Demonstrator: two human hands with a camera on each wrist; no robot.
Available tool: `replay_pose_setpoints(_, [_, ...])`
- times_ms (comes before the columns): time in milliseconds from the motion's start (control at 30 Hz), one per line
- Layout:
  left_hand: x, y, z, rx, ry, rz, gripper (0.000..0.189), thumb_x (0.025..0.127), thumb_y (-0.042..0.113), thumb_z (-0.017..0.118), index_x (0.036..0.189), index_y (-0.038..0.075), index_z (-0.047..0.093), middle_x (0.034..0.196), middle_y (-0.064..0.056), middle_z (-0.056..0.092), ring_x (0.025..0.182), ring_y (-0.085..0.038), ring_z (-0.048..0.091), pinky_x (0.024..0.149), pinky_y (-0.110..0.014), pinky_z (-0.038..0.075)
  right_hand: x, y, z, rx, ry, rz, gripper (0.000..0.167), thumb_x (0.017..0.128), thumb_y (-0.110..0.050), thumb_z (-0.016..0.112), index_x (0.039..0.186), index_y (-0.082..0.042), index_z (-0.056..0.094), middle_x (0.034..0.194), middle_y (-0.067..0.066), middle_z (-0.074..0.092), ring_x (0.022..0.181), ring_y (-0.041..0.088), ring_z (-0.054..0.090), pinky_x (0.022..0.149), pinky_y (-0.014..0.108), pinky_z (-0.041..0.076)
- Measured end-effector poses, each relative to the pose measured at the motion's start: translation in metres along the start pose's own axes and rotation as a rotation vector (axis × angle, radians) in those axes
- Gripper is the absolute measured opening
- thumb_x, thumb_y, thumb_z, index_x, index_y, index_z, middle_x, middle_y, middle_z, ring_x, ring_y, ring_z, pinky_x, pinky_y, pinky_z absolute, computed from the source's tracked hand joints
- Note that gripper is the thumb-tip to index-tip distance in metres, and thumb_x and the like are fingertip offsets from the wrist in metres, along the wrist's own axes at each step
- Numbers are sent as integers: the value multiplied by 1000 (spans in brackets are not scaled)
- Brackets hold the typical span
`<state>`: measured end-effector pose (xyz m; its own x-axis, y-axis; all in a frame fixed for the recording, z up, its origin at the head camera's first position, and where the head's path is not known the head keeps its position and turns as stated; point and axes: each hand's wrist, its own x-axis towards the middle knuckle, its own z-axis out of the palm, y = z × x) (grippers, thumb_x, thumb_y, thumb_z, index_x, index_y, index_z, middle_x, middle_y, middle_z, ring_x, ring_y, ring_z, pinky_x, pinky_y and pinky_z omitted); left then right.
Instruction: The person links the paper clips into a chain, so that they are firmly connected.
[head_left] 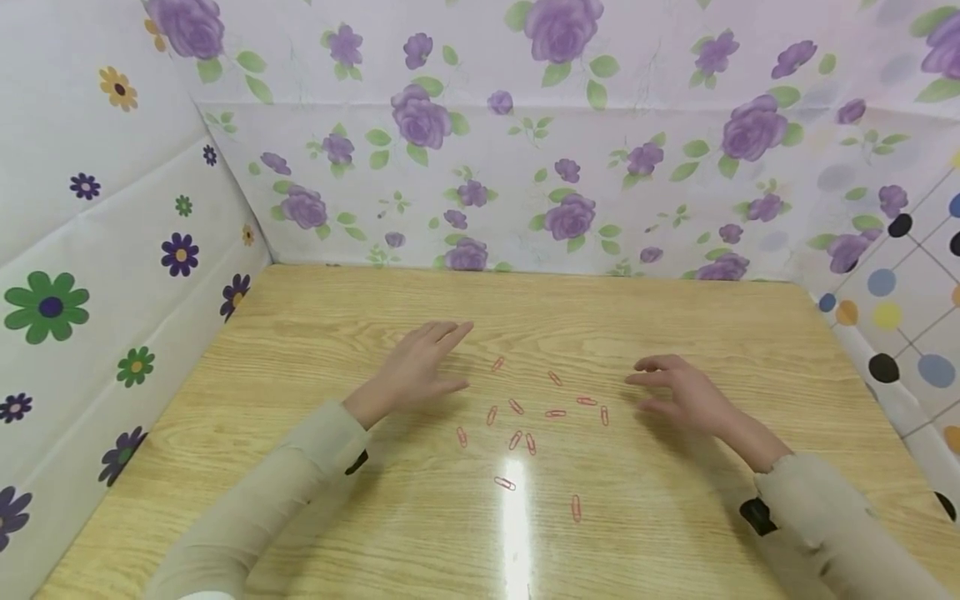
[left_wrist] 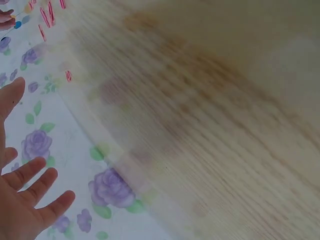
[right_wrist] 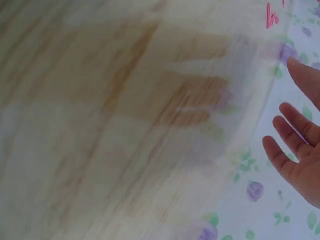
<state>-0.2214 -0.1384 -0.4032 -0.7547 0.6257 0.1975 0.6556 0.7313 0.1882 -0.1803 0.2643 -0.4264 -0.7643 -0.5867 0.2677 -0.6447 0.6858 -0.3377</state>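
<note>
Several pink paper clips (head_left: 556,413) lie scattered over the middle of the wooden table (head_left: 337,533). To their left, my left hand (head_left: 412,367) hovers with fingers extended and thumb apart, holding nothing. My right hand (head_left: 682,396) is on the other side of them, fingers loosely bent, also holding nothing. The nearest clip to the left hand is a paper clip (head_left: 498,364) off its fingertips; a paper clip (head_left: 604,415) lies closest to the right hand. In the left wrist view, spread fingers (left_wrist: 45,190) show at the left edge. Relaxed fingers (right_wrist: 287,135) appear in the right wrist view.
A white cloth with purple roses (head_left: 465,167) hangs behind the table's far edge. On the left is a flower-print cloth (head_left: 97,225), on the right a dotted cloth (head_left: 915,325). Light glares off the tabletop near the front. Both forearms wear beige sleeves (head_left: 255,483).
</note>
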Motion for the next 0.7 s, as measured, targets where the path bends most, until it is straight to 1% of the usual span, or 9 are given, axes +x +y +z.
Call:
replay_pose_setpoints(133, [7,0,5,-71,-4,0,65,77,33,73,131,7,48,125,-13,51,114,-29,46,91,-44,41,5,5,4,82,-17,-5,31,71,-5,76,101,-3,69,98,10,61,87,27,57,70,42,47])
replay_pose_setpoints(233, [12,-1,11,-148,-25,-15,58,76,28,75,125,6,54,120,-12,53,110,-27,48,88,-41,43,10,9,8,166,-60,42,28,72,-8,76,100,-5,70,94,5,61,80,22,56,64,34,47])
replay_pose_setpoints(333, [19,-4,17,-221,-50,-19,54,76,23,76,123,5,56,117,-11,54,107,-25,50,88,-40,43,13,10,10,243,-104,101,25,74,-11,75,99,-6,71,93,4,61,77,20,55,61,29,45])
replay_pose_setpoints(467, [27,-8,23,-329,-78,-11,49,76,19,75,119,2,59,109,-13,57,98,-27,53,82,-39,44,15,11,12,287,-123,109,23,74,-11,76,96,-7,71,91,3,62,75,21,54,61,29,43])
replay_pose_setpoints(567, [32,-11,28,-415,-108,-43,46,77,19,74,118,2,60,105,-13,58,94,-27,53,79,-38,45,17,12,14,313,-140,98,21,73,-12,76,94,-8,72,90,3,62,75,22,53,62,30,43])
replay_pose_setpoints(700, [39,-14,36,-510,-152,-91,44,78,20,73,117,4,61,104,-11,57,94,-23,54,80,-34,46,19,15,18,369,-184,111,20,75,-14,75,94,-10,71,92,3,63,78,21,52,66,30,43])
